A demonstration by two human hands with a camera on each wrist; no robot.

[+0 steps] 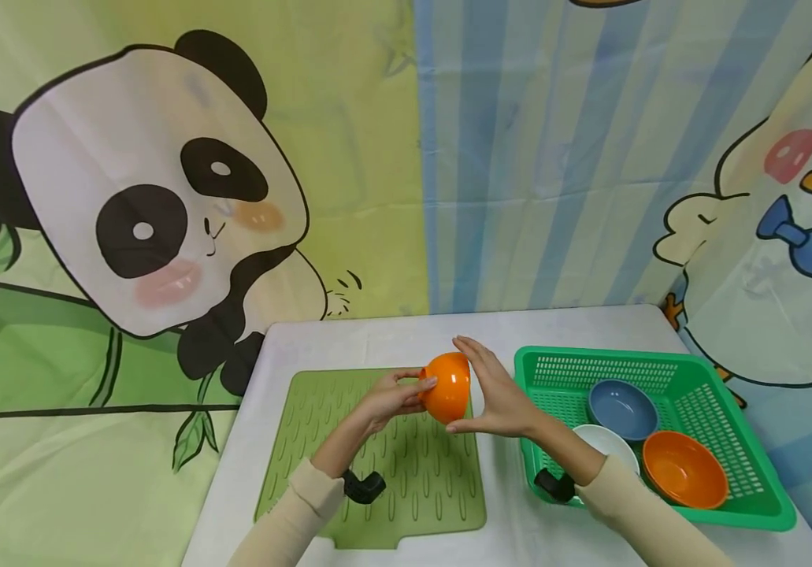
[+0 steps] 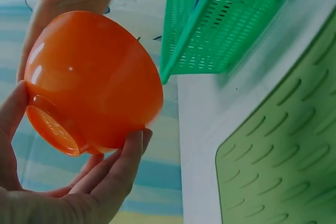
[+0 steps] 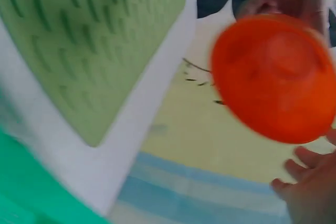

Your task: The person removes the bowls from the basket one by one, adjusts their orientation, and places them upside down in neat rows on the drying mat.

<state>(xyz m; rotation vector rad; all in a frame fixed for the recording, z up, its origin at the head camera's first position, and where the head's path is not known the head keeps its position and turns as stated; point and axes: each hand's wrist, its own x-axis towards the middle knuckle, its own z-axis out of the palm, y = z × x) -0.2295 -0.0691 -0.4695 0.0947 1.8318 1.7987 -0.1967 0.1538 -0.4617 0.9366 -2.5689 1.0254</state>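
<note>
An orange bowl is held up over the green drying mat, tipped on its side with its mouth toward the right. My left hand pinches it around the foot ring; the left wrist view shows thumb and fingers on either side of that base. At the rim, my right hand is spread wide, fingers above and thumb below. In the right wrist view the fingers stand close below the bowl's edge, and the smooth inside of the bowl faces the camera.
To the right stands a green slotted basket. It holds a blue bowl, a white bowl and another orange bowl. A white cloth covers the table, and a printed curtain hangs behind it.
</note>
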